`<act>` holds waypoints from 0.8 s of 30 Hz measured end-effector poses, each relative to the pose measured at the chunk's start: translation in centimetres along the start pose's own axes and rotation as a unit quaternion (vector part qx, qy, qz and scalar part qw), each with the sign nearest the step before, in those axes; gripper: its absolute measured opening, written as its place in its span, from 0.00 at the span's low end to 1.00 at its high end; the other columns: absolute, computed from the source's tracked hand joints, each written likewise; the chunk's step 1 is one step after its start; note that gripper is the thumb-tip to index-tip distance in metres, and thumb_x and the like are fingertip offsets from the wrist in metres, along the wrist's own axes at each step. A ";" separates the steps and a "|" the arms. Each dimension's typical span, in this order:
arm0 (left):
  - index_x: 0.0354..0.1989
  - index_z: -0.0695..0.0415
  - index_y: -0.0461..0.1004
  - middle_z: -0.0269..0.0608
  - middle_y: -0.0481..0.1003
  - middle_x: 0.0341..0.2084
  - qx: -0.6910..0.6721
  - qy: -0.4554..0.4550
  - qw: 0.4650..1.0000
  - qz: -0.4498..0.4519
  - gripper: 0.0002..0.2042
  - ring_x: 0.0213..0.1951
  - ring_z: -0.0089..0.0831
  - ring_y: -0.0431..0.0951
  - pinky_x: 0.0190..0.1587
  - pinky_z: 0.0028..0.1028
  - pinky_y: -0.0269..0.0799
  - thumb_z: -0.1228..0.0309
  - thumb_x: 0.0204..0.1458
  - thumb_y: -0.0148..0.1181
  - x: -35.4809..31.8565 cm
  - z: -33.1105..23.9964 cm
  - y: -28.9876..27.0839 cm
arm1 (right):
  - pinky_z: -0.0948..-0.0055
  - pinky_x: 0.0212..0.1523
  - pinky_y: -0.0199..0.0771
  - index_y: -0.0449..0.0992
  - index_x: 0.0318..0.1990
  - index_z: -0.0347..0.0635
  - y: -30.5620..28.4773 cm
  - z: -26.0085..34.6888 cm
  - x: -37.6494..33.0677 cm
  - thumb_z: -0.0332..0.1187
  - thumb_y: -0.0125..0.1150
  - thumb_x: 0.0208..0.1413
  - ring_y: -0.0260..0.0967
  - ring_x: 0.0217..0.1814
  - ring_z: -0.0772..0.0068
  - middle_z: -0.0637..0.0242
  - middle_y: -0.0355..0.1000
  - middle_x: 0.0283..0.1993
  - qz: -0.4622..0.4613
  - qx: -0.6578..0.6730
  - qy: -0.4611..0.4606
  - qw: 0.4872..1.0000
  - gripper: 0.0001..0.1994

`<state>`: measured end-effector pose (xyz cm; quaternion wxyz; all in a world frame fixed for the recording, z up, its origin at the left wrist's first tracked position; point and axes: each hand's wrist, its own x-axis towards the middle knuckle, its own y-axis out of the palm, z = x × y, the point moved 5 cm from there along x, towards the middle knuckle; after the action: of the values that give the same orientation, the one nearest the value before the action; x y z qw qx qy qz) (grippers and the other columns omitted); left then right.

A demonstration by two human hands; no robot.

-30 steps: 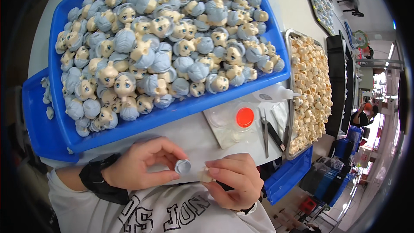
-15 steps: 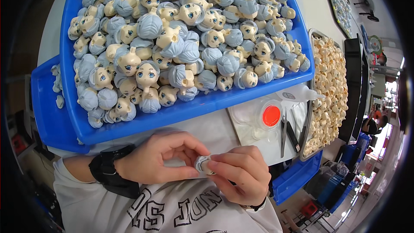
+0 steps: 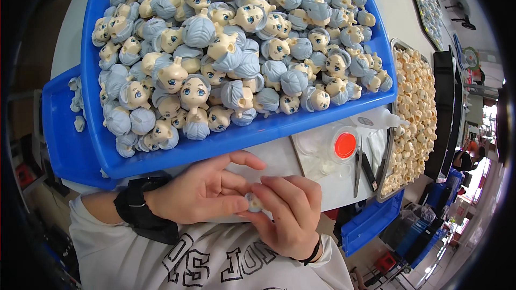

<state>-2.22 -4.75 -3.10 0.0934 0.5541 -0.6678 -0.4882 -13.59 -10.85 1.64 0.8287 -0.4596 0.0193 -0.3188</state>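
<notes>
Close to my shirt, between both hands, is a small doll head (image 3: 254,203) with grey-blue hair and pale parts. My right hand (image 3: 294,212) grips it in a pinch of thumb and fingers from the right. From the other side my left hand (image 3: 191,196) holds it with the thumb and curled fingers, its index finger lifted off and stretched out. Fingers cover much of the head. Just beyond my hands stands a large blue bin (image 3: 226,143), heaped with similar doll heads (image 3: 194,94) with painted blue eyes and grey-blue hair.
A smaller blue tray (image 3: 59,123) with grey-blue pieces sits at the left. To the right lie a red-centred round container (image 3: 344,145), tweezers (image 3: 358,169), a black-handled tool (image 3: 368,169) and a white bottle (image 3: 373,118). Beyond them, a metal tray holds cream-coloured parts (image 3: 414,118).
The doll head has turned between my fingers. My left index finger has lifted away from it, and my right hand has shifted slightly left. The whole view has moved a little.
</notes>
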 end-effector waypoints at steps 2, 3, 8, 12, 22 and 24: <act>0.61 0.60 0.43 0.46 0.71 0.41 0.038 -0.006 0.999 -0.005 0.29 0.41 0.22 0.72 0.44 0.22 0.68 0.81 0.53 0.49 0.0 -0.1 -0.3 | 0.71 0.33 0.58 0.76 0.36 0.38 0.3 0.2 0.0 0.38 0.67 0.35 0.63 0.36 0.68 0.65 0.69 0.40 0.002 -0.019 0.003 1.000 0.18; 0.62 0.60 0.43 0.46 0.71 0.41 0.031 -0.007 1.000 0.000 0.29 0.40 0.22 0.72 0.44 0.21 0.67 0.81 0.53 0.48 -0.1 -0.1 -0.2 | 0.71 0.33 0.57 0.76 0.36 0.38 0.4 0.3 -0.1 0.38 0.67 0.35 0.63 0.35 0.68 0.66 0.69 0.40 0.000 -0.021 0.003 1.000 0.18; 0.63 0.58 0.43 0.45 0.71 0.40 0.031 -0.009 0.999 0.022 0.30 0.38 0.21 0.72 0.44 0.20 0.67 0.80 0.53 0.49 0.0 0.0 0.1 | 0.70 0.35 0.59 0.77 0.32 0.40 -0.4 0.1 -0.2 0.43 0.67 0.36 0.62 0.33 0.66 0.66 0.71 0.37 -0.009 -0.022 -0.032 0.999 0.18; 0.63 0.58 0.44 0.45 0.70 0.42 0.065 -0.018 0.995 0.067 0.29 0.42 0.20 0.70 0.44 0.21 0.66 0.77 0.55 0.49 -0.1 -0.2 1.4 | 0.73 0.35 0.63 0.74 0.42 0.39 -1.3 0.0 -1.3 0.48 0.72 0.29 0.62 0.37 0.65 0.64 0.69 0.40 -0.034 0.020 -0.054 0.998 0.30; 0.63 0.58 0.40 0.64 0.68 0.46 0.018 0.005 0.997 0.070 0.28 0.45 0.43 0.73 0.45 0.31 0.68 0.67 0.59 0.44 -1.1 -3.0 4.1 | 0.73 0.31 0.66 0.62 0.53 0.35 -3.3 -1.7 -4.2 0.57 0.69 0.33 0.66 0.34 0.67 0.56 0.62 0.44 -0.127 0.139 -0.031 0.982 0.43; 0.63 0.56 0.44 0.65 0.67 0.46 0.001 0.032 0.997 0.070 0.25 0.45 0.43 0.73 0.45 0.32 0.68 0.68 0.59 0.44 -1.2 -3.0 4.3 | 0.73 0.31 0.67 0.63 0.52 0.34 -3.2 -1.5 -3.7 0.53 0.67 0.39 0.66 0.33 0.67 0.55 0.63 0.44 -0.129 0.169 -0.034 0.976 0.38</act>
<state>-2.54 -5.78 2.13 0.1484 0.5217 -0.7017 -0.4620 -18.62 -11.16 2.26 0.8465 -0.3219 -0.1226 -0.4059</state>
